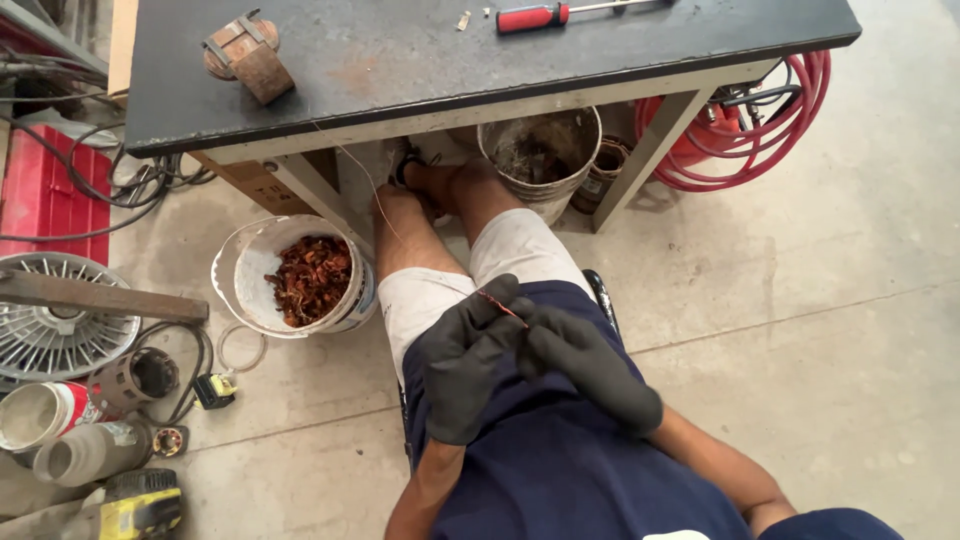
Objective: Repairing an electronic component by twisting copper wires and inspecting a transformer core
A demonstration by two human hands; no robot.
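The dark worktable (420,70) fills the top of the view, far up from the grip. The person sits low in front of it, legs stretched under the table, both hands in black gloves over the lap.

Down-left of the table, left of the hands, a white bucket (290,275) holds reddish copper scraps (312,278). A 2nd, grey bucket (545,150) stands under the table, above the grip. A red hose (770,120) is coiled up-right. A red-handled screwdriver (535,16) lies on the tabletop.

The left hand (465,365) & right hand (590,365) meet at the fingertips. Both pinch a thin copper wire (500,305); it is short & reddish where the fingers close on it. A very fine strand seems to run from there up along the leg toward the table edge, but it is too thin to be sure.

Step in hand, I think: working 1 piece of wire w/ both hands, pulling or twisting it. The next move likely needs a firm pinch on both sides & a slow, even pull, since wire this thin can slip from thick gloves or snap.
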